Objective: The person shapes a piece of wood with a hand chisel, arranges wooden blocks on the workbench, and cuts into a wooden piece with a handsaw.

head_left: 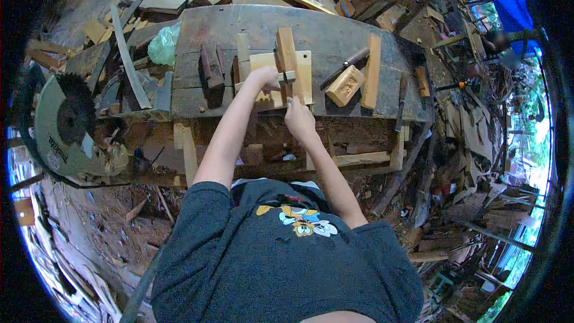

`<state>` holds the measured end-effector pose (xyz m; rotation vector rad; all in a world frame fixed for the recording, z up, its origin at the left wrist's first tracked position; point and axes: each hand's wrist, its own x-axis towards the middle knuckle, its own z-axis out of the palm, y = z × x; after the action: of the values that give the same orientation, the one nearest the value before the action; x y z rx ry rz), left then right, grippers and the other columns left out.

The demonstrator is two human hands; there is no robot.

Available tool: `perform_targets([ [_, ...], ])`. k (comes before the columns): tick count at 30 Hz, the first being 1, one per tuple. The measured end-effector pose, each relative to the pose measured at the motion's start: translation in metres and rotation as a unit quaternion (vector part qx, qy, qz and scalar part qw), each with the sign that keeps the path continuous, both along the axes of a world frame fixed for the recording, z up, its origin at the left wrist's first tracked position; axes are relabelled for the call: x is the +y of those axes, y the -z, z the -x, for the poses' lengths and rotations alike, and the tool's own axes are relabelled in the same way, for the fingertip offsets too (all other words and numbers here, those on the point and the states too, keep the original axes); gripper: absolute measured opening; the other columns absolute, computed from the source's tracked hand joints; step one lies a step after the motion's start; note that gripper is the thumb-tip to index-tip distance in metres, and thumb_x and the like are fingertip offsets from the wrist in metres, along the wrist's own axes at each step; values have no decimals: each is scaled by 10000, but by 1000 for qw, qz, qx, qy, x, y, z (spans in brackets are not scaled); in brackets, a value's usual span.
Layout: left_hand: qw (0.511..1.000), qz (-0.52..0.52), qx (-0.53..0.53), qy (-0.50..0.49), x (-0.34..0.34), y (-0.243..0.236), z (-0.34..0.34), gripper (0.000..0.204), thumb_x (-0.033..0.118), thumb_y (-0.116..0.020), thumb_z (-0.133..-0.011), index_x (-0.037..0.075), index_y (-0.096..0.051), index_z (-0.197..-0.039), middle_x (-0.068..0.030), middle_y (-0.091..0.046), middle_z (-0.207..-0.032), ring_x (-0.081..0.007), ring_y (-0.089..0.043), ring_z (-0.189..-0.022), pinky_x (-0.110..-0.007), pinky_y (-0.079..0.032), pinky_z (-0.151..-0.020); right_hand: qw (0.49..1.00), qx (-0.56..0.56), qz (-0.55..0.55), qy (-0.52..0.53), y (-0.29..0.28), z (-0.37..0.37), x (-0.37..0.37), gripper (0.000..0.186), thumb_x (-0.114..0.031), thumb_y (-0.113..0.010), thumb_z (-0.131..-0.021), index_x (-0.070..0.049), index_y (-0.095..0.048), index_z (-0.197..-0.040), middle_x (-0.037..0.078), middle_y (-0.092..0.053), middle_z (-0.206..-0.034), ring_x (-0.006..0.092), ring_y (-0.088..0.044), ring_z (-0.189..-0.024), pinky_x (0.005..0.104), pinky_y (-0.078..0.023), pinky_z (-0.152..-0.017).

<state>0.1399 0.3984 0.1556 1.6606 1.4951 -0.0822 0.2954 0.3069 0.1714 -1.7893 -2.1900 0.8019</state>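
Observation:
On the workbench (239, 24) lies a flat pale wooden board (304, 81) with a small hole near its far right corner. A longer brown wooden block (286, 48) lies over it, pointing away from me. My left hand (266, 78) is closed around a small light wooden bar (289, 76) with a dark part, which crosses the block; the bar's exact kind is unclear. My right hand (299, 118) is closed at the block's near end, thumb against it. Fingers of both hands partly hide what they hold.
Right of the board lie a carved wooden block (345, 85), a dark-handled tool (347, 67) and a long wooden piece (371, 72). Dark wooden tools (211, 66) and a green plastic bag (164, 45) lie left. A large circular saw blade (69, 116) stands at far left.

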Motion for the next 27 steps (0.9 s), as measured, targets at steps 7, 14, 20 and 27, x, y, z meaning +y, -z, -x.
perform_targets([
  [7, 999, -29, 22, 24, -6, 22, 9, 292, 304, -624, -576, 14, -606, -607, -123, -599, -630, -214, -583, -559, -317, -477, -556, 993, -98, 63, -15, -29, -19, -59, 210, -213, -319, -837, -48, -424, -915, 237, -547, -661, 382, -550, -631, 468, -431, -568],
  [14, 935, -331, 131, 0, -30, 9, -2, 316, 271, -637, -575, 43, -520, -761, -113, -573, -695, -247, -581, -676, -376, -453, -597, 993, -92, 72, 5, -37, -35, -73, 227, -250, -338, -841, -55, -410, -932, 224, -547, -642, 381, -546, -614, 470, -428, -556],
  [20, 896, -394, 194, -68, -51, 30, -18, 275, 148, -594, -560, 54, -440, -767, -97, -569, -672, -237, -587, -639, -363, -454, -532, 992, -94, 83, 5, -43, -41, -83, 220, -235, -343, -839, -48, -408, -937, 225, -547, -641, 380, -548, -620, 474, -432, -569],
  [27, 925, -350, 145, -11, -47, 24, -15, 201, 123, -569, -559, 38, -442, -690, -131, -557, -577, -277, -578, -577, -357, -458, -508, 990, -86, 115, -3, -47, -39, -87, 216, -225, -347, -835, -47, -408, -941, 230, -548, -654, 387, -547, -638, 480, -430, -575],
])
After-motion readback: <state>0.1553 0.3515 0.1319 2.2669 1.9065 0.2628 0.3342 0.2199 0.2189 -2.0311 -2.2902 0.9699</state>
